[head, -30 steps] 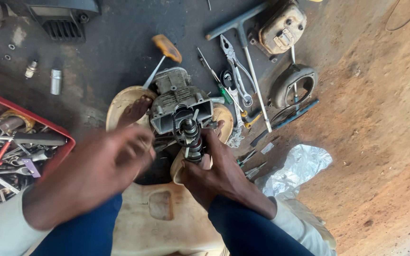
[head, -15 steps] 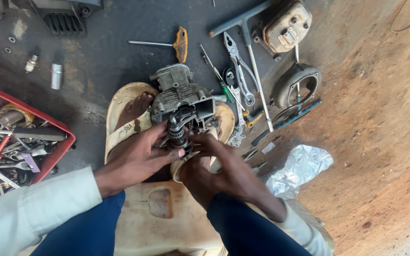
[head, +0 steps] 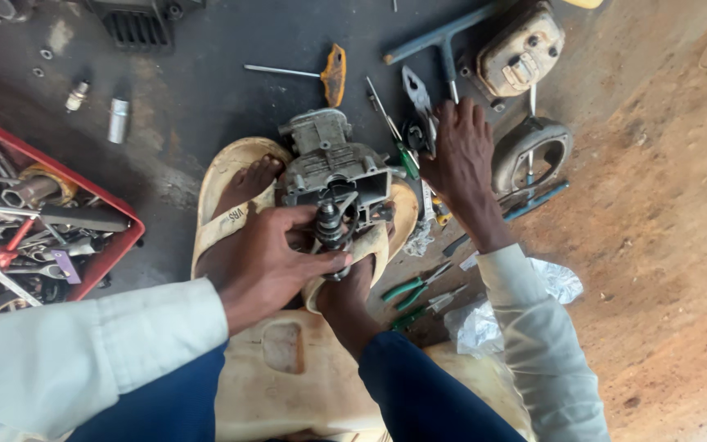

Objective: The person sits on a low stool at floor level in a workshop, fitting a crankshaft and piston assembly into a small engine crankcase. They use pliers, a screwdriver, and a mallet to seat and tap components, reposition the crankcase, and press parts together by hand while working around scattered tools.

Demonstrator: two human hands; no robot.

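A small grey engine block (head: 333, 164) sits on the ground between my two sandalled feet, its crankshaft (head: 328, 219) pointing toward me. My left hand (head: 276, 260) holds the shaft end of the engine, fingers wrapped near it. My right hand (head: 460, 151) is stretched out to the right, fingers spread over a pile of hand tools (head: 415, 123) next to the engine, touching pliers and a green-handled screwdriver (head: 398, 147). Whether it grips one is hidden.
A red tray (head: 112, 245) of spanners and tools lies at left. An orange T-handle driver (head: 329, 74), a blue T-wrench (head: 443, 41), a beige engine cover (head: 521, 49), a round housing (head: 533, 151), green pliers (head: 415, 286) and a plastic bag (head: 550, 282) surround me. I sit on a yellowish jerrycan (head: 288, 368).
My right hand left the engine and reached up right to the tool pile. My left hand closed in on the shaft. The orange driver now lies farther from the engine.
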